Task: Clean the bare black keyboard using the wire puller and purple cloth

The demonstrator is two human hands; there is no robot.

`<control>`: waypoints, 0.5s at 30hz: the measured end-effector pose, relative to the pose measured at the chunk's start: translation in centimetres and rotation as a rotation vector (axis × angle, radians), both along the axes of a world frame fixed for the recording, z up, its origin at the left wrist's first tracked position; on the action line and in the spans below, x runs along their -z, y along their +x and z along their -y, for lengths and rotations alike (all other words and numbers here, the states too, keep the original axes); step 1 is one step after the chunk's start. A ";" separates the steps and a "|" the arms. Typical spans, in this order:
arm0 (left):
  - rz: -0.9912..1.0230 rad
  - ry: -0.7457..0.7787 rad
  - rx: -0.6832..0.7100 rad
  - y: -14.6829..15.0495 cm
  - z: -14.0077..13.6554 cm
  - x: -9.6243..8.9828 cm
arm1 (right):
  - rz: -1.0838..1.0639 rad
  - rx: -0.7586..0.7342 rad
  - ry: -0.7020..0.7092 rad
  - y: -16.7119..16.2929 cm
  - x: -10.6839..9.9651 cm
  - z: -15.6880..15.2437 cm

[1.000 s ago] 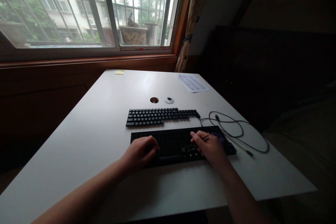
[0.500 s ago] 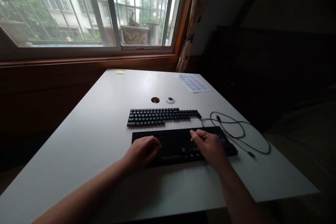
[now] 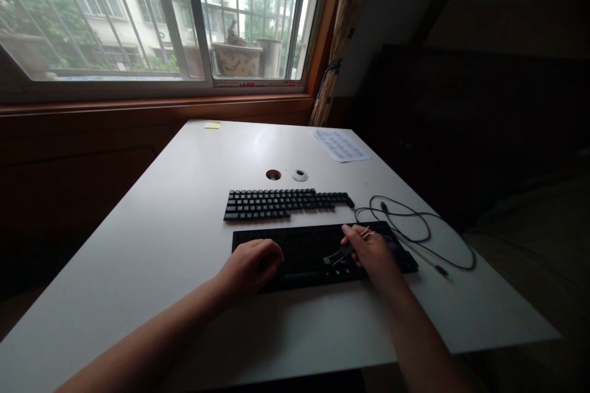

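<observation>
A black keyboard (image 3: 299, 242) lies in front of me, most of its key area bare of keycaps, with a few caps left near its front right. My right hand (image 3: 369, 252) is closed round a wire keycap puller (image 3: 345, 253), whose wire end reaches down to a keycap (image 3: 328, 261) on the keyboard. Over the keyboard's front left part rests my left hand (image 3: 253, 263), its fingers curled in; what is inside them, if anything, is hidden. Behind the keyboard, loose black keycaps (image 3: 267, 204) lie in rows in keyboard order.
A black cable (image 3: 421, 239) loops on the white table (image 3: 152, 245) to the right. Farther back are a cable hole (image 3: 273, 175), its round cover (image 3: 299, 175), a printed sheet (image 3: 342, 146) and yellow sticky notes (image 3: 212, 125). A barred window (image 3: 138, 18) stands beyond.
My right hand has shifted slightly right and tilted, so the puller's wires show more plainly. My left hand has hardly moved.
</observation>
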State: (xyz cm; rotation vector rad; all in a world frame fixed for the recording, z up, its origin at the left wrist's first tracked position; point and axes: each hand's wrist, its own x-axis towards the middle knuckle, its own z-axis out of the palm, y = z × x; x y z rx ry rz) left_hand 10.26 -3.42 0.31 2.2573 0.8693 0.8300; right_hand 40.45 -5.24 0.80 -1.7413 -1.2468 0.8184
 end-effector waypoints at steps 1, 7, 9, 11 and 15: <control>0.002 0.000 0.003 0.0 0.0 0.0 | 0.023 -0.011 0.009 -0.1 -0.3 0.2; 0.004 0.003 0.007 0.0 0.0 -0.1 | 0.091 0.030 0.058 -0.6 -0.8 1.9; 0.001 0.003 0.009 0.0 0.1 -0.1 | 0.053 0.087 0.054 -0.5 -0.3 2.1; -0.003 0.000 0.009 0.0 0.1 -0.2 | -0.004 0.129 0.046 -0.2 0.2 1.9; -0.012 -0.001 0.006 0.0 0.1 -0.1 | -0.063 0.106 -0.005 0.2 0.6 0.8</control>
